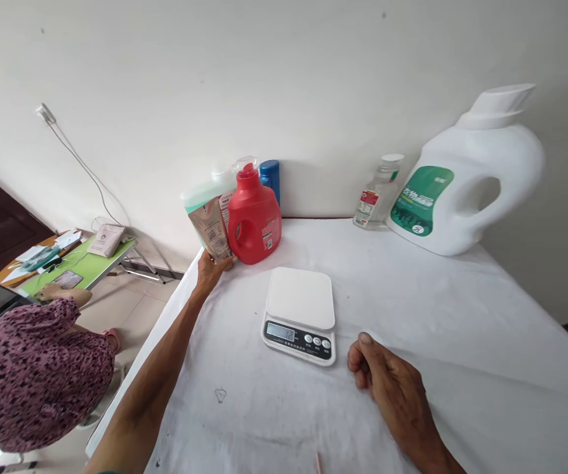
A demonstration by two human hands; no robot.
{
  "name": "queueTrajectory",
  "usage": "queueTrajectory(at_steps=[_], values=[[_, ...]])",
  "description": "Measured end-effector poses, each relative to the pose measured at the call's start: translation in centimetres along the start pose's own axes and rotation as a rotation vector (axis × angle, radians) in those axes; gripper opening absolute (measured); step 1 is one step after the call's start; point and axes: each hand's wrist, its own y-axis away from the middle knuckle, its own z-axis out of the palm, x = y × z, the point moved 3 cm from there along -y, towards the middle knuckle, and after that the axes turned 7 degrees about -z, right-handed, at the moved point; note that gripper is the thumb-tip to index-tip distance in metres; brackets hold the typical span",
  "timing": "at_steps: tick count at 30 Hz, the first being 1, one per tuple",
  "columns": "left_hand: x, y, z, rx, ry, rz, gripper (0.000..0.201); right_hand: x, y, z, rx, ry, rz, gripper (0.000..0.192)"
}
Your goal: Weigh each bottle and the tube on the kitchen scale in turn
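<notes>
White cloth covers the tabletop [461,342], and the left hand [209,268] reaches to its far left edge, where the fingers close around the bottom of a soft refill pouch [210,227]; the fingertips are hidden behind the pouch, so only the thumb side is seen. Just right of these fingers stands one red detergent bottle [255,217], touching the pouch, and behind them a pale bottle and one blue bottle [270,176] are mostly covered, so their shape is hard to tell. The right hand [387,382] rests on the cloth with fingers curled into a loose fist, holding nothing; just left of its knuckles lies one white kitchen scale [300,313], whose display digits are too small to read. Far beyond the right fingers stand one clear small bottle [378,192] and one big white jug [466,184] with a green label. Another person's patterned sleeve [27,368] is cut off at the left border.
</notes>
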Motion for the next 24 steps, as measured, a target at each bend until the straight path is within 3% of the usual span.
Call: queueTrajectory(at_steps=[2, 4, 6, 7, 9, 11, 13, 17, 20, 24], values=[[0.4, 0.8, -0.6, 0.058, -0.001, 0.036, 0.06, -0.3, 0.0, 0.1, -0.001, -0.016, -0.017, 0.068], [1.7, 2.1, -1.7, 0.249, -0.027, 0.137, 0.064, -0.7, 0.0, 0.2, -0.006, -0.035, -0.037, 0.068], [4.1, 4.1, -2.6, 0.468, -0.074, 0.329, 0.063, -1.0, 0.0, 0.3, -0.008, -0.057, -0.053, 0.068], [5.8, 5.1, -2.5, 0.516, -0.097, 0.446, 0.06, -1.0, 0.0, 0.3, -0.004, -0.066, -0.059, 0.068], [9.6, 6.7, -1.0, 0.438, -0.103, 0.666, 0.055, -1.1, 0.0, 0.3, 0.005, -0.081, -0.065, 0.068], [13.2, 7.5, 2.2, 0.254, -0.093, 0.779, 0.046, -1.0, 0.1, 0.2, 0.01, -0.086, -0.066, 0.067], [16.3, 7.1, 6.7, 0.038, -0.059, 0.787, 0.044, -0.8, 0.2, 0.2, 0.005, -0.085, -0.066, 0.066], [20.0, 4.3, 17.1, -0.335, -0.069, 0.537, 0.056, -0.7, 0.3, 0.3, -0.002, -0.106, -0.078, 0.065], [21.9, 2.2, 23.6, -0.458, -0.157, 0.382, 0.083, -0.5, 0.3, 0.3, 0.003, -0.132, -0.082, 0.065], [24.2, 0.6, 29.3, -0.479, -0.175, 0.277, 0.1, -0.4, 0.3, 0.2, -0.019, -0.145, -0.084, 0.064]])
